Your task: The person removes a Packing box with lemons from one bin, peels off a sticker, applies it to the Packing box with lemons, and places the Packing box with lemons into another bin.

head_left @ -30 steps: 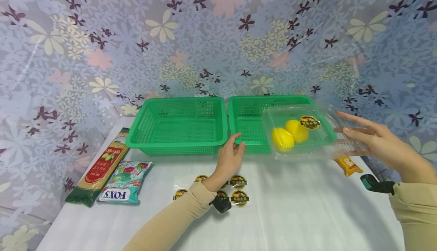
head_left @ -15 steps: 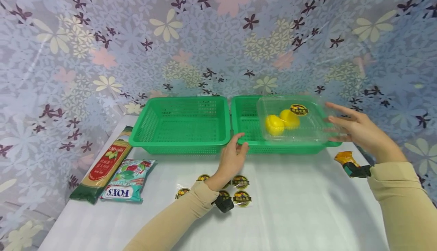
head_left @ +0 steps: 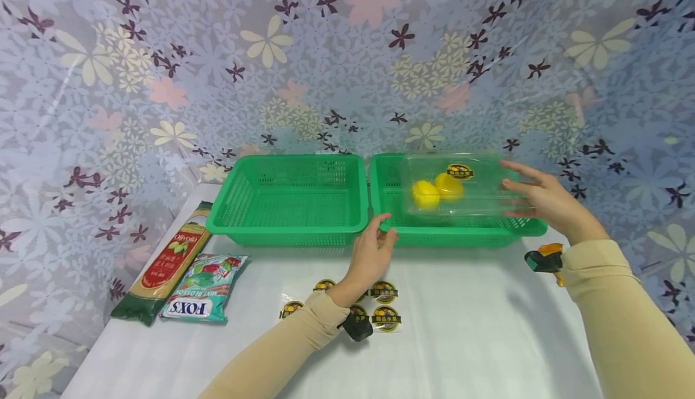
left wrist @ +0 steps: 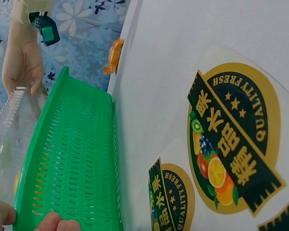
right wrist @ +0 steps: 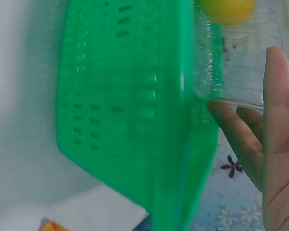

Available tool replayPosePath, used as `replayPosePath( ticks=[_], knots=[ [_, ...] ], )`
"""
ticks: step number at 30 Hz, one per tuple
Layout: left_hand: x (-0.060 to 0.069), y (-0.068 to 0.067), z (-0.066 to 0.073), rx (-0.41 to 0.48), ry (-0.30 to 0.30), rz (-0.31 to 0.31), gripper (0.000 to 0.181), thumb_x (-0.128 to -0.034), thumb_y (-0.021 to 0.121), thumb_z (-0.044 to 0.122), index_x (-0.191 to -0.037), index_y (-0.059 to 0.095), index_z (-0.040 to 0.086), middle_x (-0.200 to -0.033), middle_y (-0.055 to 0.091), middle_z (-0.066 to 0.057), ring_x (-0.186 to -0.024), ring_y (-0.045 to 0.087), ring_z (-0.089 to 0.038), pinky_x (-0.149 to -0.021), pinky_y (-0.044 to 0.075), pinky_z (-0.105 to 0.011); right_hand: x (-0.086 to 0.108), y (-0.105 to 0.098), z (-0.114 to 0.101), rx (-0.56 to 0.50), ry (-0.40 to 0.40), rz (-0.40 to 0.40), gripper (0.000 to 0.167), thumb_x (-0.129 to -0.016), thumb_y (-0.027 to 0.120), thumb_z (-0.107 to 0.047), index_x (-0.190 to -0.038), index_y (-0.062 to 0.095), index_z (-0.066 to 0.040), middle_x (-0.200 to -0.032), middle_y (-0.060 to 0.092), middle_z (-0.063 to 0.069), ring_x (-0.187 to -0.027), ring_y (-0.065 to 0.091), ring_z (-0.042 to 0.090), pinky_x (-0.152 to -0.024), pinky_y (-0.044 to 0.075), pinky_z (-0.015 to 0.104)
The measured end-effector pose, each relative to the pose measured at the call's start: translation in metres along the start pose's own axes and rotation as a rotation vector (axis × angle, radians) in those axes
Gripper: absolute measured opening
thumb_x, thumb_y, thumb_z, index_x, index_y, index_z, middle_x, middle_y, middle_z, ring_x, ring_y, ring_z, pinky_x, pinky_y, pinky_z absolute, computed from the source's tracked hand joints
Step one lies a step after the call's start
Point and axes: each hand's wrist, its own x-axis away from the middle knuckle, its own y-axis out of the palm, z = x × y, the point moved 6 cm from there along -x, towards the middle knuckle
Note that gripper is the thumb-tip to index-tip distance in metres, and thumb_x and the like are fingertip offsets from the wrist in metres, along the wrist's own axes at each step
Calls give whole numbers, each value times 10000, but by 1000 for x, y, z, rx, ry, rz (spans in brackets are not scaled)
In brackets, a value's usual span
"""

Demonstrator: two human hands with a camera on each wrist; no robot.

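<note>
A clear plastic fruit box (head_left: 485, 191) with two yellow lemons (head_left: 426, 195) inside and a round black-and-gold sticker (head_left: 459, 172) on its lid is tilted over the right green basket (head_left: 456, 237). At the box's right end, my right hand (head_left: 554, 203) grips it, thumb on the upper side and fingers below, as the right wrist view (right wrist: 279, 144) shows. My left hand (head_left: 371, 255) pinches the front left corner of that same basket's rim. In the left wrist view, its fingertips (left wrist: 50, 222) touch the perforated basket wall (left wrist: 82, 144).
A second green basket (head_left: 285, 237) adjoins on the left. Further left lie a pasta packet (head_left: 171, 260) and a teal FOX'S candy bag (head_left: 201, 287). A sticker sheet (head_left: 387, 319) lies under the left forearm. An orange packet (head_left: 552, 248) is partly hidden behind the right wrist camera.
My right hand has carried the fruit box left and away from me, from in front of the right basket to over its opening. My left hand has stayed at the basket's corner.
</note>
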Motion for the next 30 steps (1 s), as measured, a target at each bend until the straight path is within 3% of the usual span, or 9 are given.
replayPosePath(
  ticks=[3,6,19,30],
  knots=[
    [0,0,0,-6,5,5,466,-1153,523,288,-1597,485,150,-1202,806,-80,-1154,766,-285,-992,616,-477,-7,8,0,2,7,-6,741,-1146,466,-468,-1743,46,-347,-1759,189,305,-1457,531,461,-1047,612,469],
    [0,1,-1,-7,1,7,457,-1151,527,281,-1589,494,156,-1193,809,-73,-1145,769,-276,-985,616,-471,-12,13,3,-2,20,-13,754,-1145,475,-462,-1746,41,-322,-1761,172,309,-1505,419,563,-1043,613,476],
    [0,1,-1,-7,3,1,471,-1155,518,302,-1595,488,135,-1203,805,-99,-1145,758,-283,-1006,605,-485,-30,29,9,-1,46,-83,769,-1157,493,-374,-1752,22,-249,-1770,4,332,-1539,330,592,-1016,621,511],
    [1,1,0,7,0,2,454,-1154,521,286,-1588,496,155,-1207,803,-110,-1145,762,-282,-997,612,-463,-34,38,7,-13,50,-151,753,-1175,446,-339,-1749,-28,-227,-1763,-56,344,-1556,239,636,-1032,608,536]
  ],
)
